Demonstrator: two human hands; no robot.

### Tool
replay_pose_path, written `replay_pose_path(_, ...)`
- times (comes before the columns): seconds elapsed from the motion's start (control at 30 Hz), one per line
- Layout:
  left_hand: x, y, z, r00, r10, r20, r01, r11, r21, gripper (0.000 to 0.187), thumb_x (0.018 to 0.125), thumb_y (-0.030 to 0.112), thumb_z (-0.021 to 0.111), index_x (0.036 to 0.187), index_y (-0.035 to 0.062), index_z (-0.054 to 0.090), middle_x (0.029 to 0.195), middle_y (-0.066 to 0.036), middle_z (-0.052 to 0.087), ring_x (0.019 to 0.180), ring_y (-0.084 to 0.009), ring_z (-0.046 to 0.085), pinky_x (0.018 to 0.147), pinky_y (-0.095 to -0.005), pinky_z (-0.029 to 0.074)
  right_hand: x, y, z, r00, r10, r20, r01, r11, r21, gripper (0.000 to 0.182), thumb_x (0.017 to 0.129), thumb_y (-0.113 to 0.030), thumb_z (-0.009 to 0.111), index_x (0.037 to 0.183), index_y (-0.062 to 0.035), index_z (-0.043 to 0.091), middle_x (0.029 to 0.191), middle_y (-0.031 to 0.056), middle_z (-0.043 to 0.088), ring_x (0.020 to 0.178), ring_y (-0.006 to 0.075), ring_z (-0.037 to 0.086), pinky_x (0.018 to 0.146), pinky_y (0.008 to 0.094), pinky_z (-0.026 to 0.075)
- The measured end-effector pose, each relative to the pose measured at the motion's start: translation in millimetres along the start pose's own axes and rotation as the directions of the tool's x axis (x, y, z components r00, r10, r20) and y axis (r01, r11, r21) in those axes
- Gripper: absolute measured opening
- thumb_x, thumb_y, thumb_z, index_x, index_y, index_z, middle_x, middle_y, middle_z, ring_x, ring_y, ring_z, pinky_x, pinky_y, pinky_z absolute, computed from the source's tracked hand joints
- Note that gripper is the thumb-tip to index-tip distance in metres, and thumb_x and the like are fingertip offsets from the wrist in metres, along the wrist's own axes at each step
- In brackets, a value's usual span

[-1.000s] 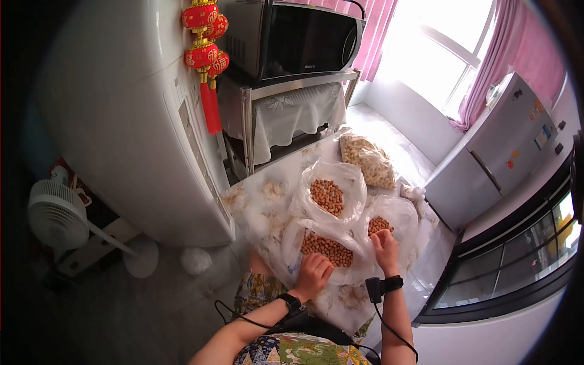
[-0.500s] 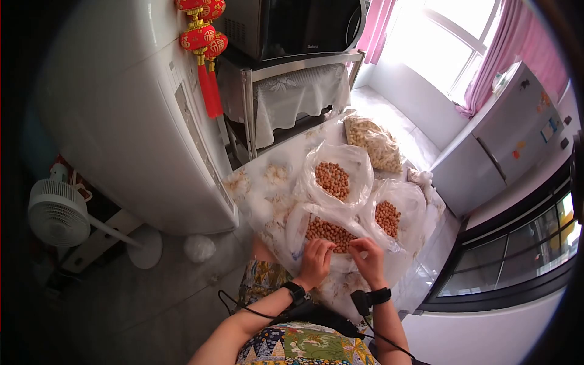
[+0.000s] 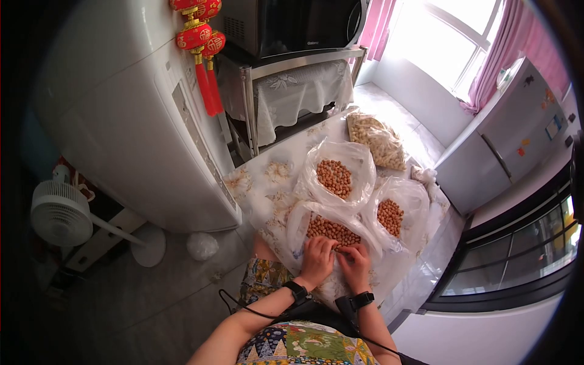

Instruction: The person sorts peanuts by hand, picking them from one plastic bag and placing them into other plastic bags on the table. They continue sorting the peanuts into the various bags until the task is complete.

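Note:
Both hands are at the near edge of an open clear plastic bag (image 3: 292, 230) of reddish-brown nuts (image 3: 325, 229). My left hand (image 3: 318, 258) has its fingers bent together over the nuts; anything between the fingertips is too small to name. Close beside it, my right hand (image 3: 354, 263) has its thumb and fingers pinched, with the fingertips almost meeting those of the left. Behind them stands a second open bag (image 3: 364, 164) with nuts (image 3: 334, 179), and to the right a third bag (image 3: 417, 204) with nuts (image 3: 390, 218).
A bag of paler, unshelled-looking nuts (image 3: 377, 141) lies at the back of the patterned tablecloth (image 3: 255, 176). A microwave (image 3: 304, 27) sits on a metal rack (image 3: 248, 109). A white appliance (image 3: 140, 121), a fan (image 3: 61, 213) and a fridge (image 3: 480, 164) stand around.
My right hand has moved left and inward, bringing its fingertips close to my left hand. My left hand has barely shifted. The camera view has moved slightly.

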State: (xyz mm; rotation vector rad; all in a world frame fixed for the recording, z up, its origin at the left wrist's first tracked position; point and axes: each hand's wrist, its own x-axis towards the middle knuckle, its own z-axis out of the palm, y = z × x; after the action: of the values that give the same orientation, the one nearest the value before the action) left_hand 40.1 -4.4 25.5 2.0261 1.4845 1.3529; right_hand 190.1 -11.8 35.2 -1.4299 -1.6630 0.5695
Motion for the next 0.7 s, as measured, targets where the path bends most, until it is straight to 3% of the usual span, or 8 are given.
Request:
replay_pose_path(0.1,-0.5,-0.4,-1.2,1.000,0.005,0.030,-0.006,1.000,0.018,0.030,0.083,0.006,0.069,0.113,0.0085,0.064,0.107,-0.007,0.067,0.112,-0.0288,0.060,0.103,-0.0471,0.041,-1.3,0.9,0.9,1.000,-0.002,-0.009,0.002,1.000,0.011,0.017,0.082,-0.003,0.081,0.097,-0.0036,0.075,0.098,0.0099,0.066,0.080,0.0230,0.066,0.070,0.0321,0.056)
replay_pose_path(0.3,-0.5,-2.1,0.0,0.999,0.020,0.025,-0.019,0.999,-0.031,0.028,0.083,0.004,0.070,0.109,0.0085,0.063,0.101,-0.006,0.067,0.104,-0.0288,0.063,0.101,-0.0469,0.041,-1.1,3.1,1.5,0.999,-0.035,-0.029,0.036,0.999,0.015,0.019,0.081,-0.002,0.081,0.099,-0.0022,0.074,0.103,0.0102,0.064,0.082,0.0217,0.066,0.070,0.0316,0.055)
replay_pose_path(0.7,0.5,-1.7,0.4,0.999,0.028,0.020,-0.028,0.999,-0.028,0.022,0.082,0.004,0.069,0.103,0.0094,0.066,0.100,-0.006,0.067,0.104,-0.0280,0.063,0.100,-0.0456,0.040,-4.1,11.6,4.1,0.999,-0.036,-0.028,0.036,0.999,0.024,0.020,0.082,0.000,0.079,0.101,0.0001,0.073,0.111,0.0110,0.061,0.092,0.0215,0.066,0.075,0.0302,0.057)
